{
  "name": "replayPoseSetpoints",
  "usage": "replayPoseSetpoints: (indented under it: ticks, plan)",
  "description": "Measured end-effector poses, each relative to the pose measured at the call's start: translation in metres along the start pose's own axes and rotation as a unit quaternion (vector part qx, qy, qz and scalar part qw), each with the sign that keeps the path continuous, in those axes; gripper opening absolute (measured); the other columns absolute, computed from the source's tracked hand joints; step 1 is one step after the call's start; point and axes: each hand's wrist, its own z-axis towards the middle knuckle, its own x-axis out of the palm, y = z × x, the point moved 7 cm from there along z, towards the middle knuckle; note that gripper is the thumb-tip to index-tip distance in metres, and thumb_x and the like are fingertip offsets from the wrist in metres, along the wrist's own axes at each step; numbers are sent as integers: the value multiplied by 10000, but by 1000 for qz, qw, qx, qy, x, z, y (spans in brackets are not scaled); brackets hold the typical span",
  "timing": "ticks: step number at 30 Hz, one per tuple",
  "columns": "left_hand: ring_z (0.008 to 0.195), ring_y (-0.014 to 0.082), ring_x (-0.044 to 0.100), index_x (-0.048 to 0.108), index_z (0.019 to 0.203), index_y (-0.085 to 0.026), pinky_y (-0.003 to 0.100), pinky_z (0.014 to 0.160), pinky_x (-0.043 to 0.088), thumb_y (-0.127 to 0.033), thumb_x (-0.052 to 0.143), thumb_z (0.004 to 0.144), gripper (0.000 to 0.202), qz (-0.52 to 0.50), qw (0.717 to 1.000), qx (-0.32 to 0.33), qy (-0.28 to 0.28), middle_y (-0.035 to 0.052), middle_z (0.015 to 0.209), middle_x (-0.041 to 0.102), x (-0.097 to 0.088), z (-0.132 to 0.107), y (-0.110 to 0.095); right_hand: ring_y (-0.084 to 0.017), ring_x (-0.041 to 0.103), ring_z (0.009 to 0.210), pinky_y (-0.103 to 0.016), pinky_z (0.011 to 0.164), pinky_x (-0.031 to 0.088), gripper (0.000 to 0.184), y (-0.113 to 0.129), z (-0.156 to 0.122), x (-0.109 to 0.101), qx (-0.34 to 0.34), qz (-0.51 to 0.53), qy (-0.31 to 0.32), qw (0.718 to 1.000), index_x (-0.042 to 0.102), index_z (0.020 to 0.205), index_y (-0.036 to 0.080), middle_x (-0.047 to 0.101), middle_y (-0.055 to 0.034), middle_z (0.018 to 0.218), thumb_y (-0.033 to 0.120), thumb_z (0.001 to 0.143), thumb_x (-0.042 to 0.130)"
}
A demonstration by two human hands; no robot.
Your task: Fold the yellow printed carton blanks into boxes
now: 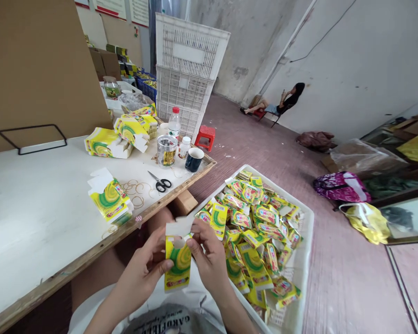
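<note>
Above my lap I hold a small yellow and green carton (178, 262) upright, its white top flaps open. My left hand (149, 260) grips its left side, thumb on the printed front. Closed on the upper right edge, near the flaps, is my right hand (208, 250). To my right, a white plastic crate (308, 241) holds a heap of similar cartons (259, 227). On the white table (48, 208) lies a stack of flat cartons (111, 199), close to the front edge.
Scissors (160, 182), rubber bands (135, 190), a dark mug (194, 160), a jar (166, 150) and a bottle (174, 123) occupy the table's right end. More carton bundles (104, 143) lie behind. Tall white crates (188, 69) stand beyond; a person (285, 99) sits by the wall.
</note>
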Motion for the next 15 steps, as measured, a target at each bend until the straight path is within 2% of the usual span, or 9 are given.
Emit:
replayPoseSetpoints:
  ticks: [2, 3, 4, 6, 8, 10, 13, 15]
  plan:
    - [1165, 267, 669, 546, 1358, -253, 354, 946, 570, -256, 631, 891, 474, 36, 999, 16, -13, 121, 1315, 678, -3, 2, -1, -213, 636, 871, -342, 782, 510, 241, 8, 2, -3, -39, -20, 9, 999, 737, 1078, 267, 688, -64, 948, 377, 964, 555]
    - [1163, 271, 671, 597, 1310, -247, 347, 935, 577, -257, 630, 887, 424, 48, 998, 22, -27, 117, 1309, 683, -5, 2, -2, -223, 625, 901, -353, 800, 501, 284, 11, 3, -5, -57, -28, 6, 998, 765, 1011, 263, 680, -69, 934, 425, 968, 536]
    - [1149, 270, 679, 621, 1286, -247, 341, 921, 585, -255, 629, 884, 403, 55, 997, 24, -41, 110, 1300, 689, -7, 3, -1, -226, 615, 893, -354, 789, 495, 338, 14, 3, -6, -66, -34, 8, 997, 780, 975, 257, 674, -71, 912, 473, 965, 521]
    - [1119, 264, 695, 619, 1295, -255, 340, 899, 597, -244, 627, 878, 418, 62, 996, 25, -59, 98, 1290, 696, -9, 3, -1, -200, 597, 775, -317, 689, 484, 351, 11, 4, -4, -39, -44, 32, 998, 769, 1028, 245, 665, -55, 851, 509, 932, 558]
    - [1133, 255, 687, 603, 1318, -259, 351, 929, 584, -231, 614, 882, 438, 70, 996, 23, -57, 90, 1308, 686, -8, 3, -1, -152, 550, 620, -261, 567, 442, 317, 0, 2, 3, 27, -51, 74, 996, 698, 1158, 236, 650, -9, 757, 402, 898, 628]
    - [1178, 247, 661, 587, 1340, -254, 363, 992, 548, -222, 596, 890, 450, 68, 997, 21, -36, 90, 1329, 673, -3, 3, -2, -126, 513, 546, -226, 507, 403, 346, -10, -1, 8, 76, -62, 93, 991, 623, 1209, 226, 620, 33, 686, 267, 866, 642]
    - [1198, 244, 647, 545, 1384, -244, 368, 1017, 525, -232, 591, 902, 484, 38, 999, 3, -9, 103, 1333, 672, 2, 3, -2, -110, 470, 506, -207, 483, 368, 275, -15, -2, 10, 82, -93, 85, 989, 600, 1135, 220, 554, 67, 609, 185, 862, 588]
    - [1175, 255, 660, 524, 1402, -236, 371, 986, 542, -248, 607, 899, 510, 11, 1000, -11, -5, 115, 1320, 679, 2, 4, -1, -101, 406, 472, -203, 460, 320, 283, -15, -1, 9, 76, -124, 85, 986, 588, 1128, 219, 457, 99, 553, 164, 851, 584]
